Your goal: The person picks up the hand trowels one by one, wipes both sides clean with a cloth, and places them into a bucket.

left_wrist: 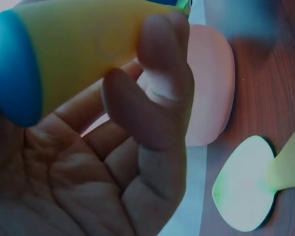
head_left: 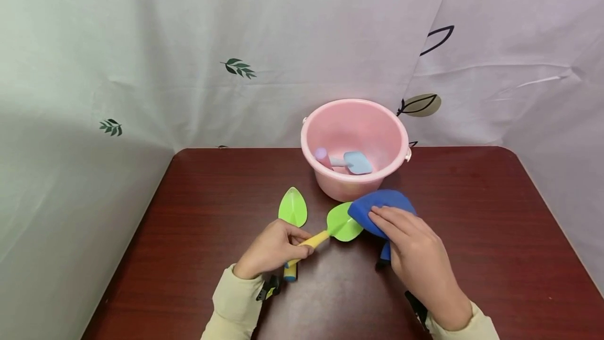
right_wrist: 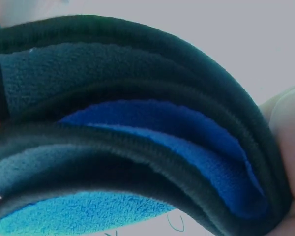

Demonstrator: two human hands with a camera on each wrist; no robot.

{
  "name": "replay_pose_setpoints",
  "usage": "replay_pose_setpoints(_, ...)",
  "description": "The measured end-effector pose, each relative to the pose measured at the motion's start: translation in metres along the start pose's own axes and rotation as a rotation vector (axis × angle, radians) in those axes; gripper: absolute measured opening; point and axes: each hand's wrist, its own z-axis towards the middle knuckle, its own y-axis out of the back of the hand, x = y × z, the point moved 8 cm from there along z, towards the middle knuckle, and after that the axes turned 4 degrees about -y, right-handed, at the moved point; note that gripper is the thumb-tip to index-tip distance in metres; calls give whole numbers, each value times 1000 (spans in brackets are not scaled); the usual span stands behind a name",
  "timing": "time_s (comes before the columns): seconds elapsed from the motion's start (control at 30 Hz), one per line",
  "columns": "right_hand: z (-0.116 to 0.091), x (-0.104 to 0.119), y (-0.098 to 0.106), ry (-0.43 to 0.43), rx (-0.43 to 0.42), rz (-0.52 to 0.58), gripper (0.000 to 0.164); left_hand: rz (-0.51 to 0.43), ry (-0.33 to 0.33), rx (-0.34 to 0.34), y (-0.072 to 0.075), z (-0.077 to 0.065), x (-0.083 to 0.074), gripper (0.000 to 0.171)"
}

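Note:
My left hand (head_left: pixel 270 250) pinches the yellow handle of a toy shovel (head_left: pixel 343 229), whose bright green blade points right. Its blue-capped handle end fills the top left of the left wrist view, with thumb and fingers around the handle. A folded blue cloth (head_left: pixel 384 204) with dark edging is held by my right hand (head_left: pixel 422 258) over the right edge of that green blade. One corner of the cloth hangs down below the hand. Beneath my left hand, a second green shovel (head_left: pixel 292 208) with a yellow handle lies on the table, its handle partly hidden.
Behind the hands stands a pink bucket (head_left: pixel 346 189) with white handle mounts. Inside it lie a light-blue-bladed shovel (head_left: pixel 358 163) and a pink piece with a purple end (head_left: pixel 321 155). The dark red wooden table (head_left: pixel 212 182) meets a leaf-patterned white curtain (head_left: pixel 283 25).

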Motion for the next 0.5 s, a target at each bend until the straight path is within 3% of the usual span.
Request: replay_pose_setpoints(0.5, -4, 17, -20, 100, 92, -4, 46, -19, -25, -3, -11, 3, -7, 18)
